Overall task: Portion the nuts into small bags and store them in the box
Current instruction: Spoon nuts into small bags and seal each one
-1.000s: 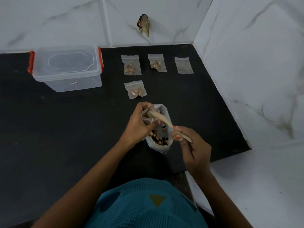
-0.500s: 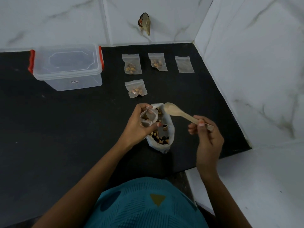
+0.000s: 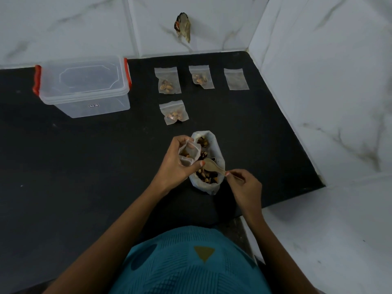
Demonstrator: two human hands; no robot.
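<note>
**Head view, looking down.** A black table [image 3: 63, 166] fills a corner of white marble-patterned wall tiles [image 3: 318, 81].

**Centre of the frame.** An open white plastic bag [image 3: 220, 164] stands on the table and holds mixed brown and dark nuts [image 3: 206, 178]. The left hand [image 3: 174, 166] holds a small clear zip bag [image 3: 188, 152] at the white bag's left rim. Its fingers [image 3: 181, 140] and thumb are curled round the small bag, whose mouth faces up; a few nuts show inside. The right hand [image 3: 244, 185], just right of the white bag, pinches the handle end of a pale wooden spoon [image 3: 212, 167] between thumb and fingertips. The spoon's bowl lies over the nuts in the white bag, near the left thumb. Whether the bowl carries nuts cannot be told.

**Upper centre.** Three filled clear bags lie flat on the table: a back-left one [image 3: 168, 81], a back-middle one [image 3: 200, 77], and a third [image 3: 174, 112] in front of the back-left one. An empty clear bag [image 3: 235, 79] lies at the right end of the back row.

**Upper left.** A clear rectangular plastic box [image 3: 84, 85] with red side latches stands with its lid on, well apart from the hands.

**Top centre.** A small brown object [image 3: 182, 26] sits on the wall; its kind cannot be told.

**Lower centre.** The person's teal patterned shirt [image 3: 191, 268].
</note>
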